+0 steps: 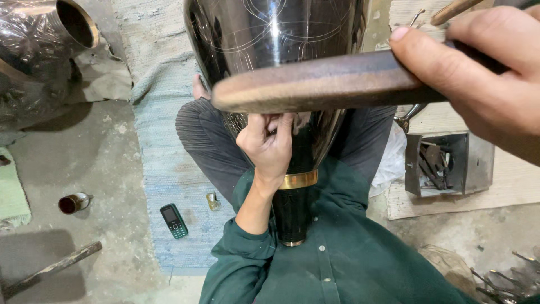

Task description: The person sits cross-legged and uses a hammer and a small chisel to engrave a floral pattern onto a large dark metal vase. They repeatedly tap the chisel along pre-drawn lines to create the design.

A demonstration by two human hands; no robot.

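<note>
A large dark polished metal vase (270,39) with fine engraved lines lies across my lap, its narrow neck with a brass band (298,180) pointing at my chest. My left hand (269,147) is pressed against the vase's side with the fingers curled around a small thin tool; the tool's tip is hidden. My right hand (484,67), close to the camera, grips a thick brown wooden mallet (320,84) held level across the vase.
A second dark metal vessel (39,50) lies at the top left. On the floor are a blue woven mat (163,141), a small mobile phone (174,220), a small brass piece (212,201), a little cup (73,202), a wooden stick (53,269) and a metal tool box (444,163).
</note>
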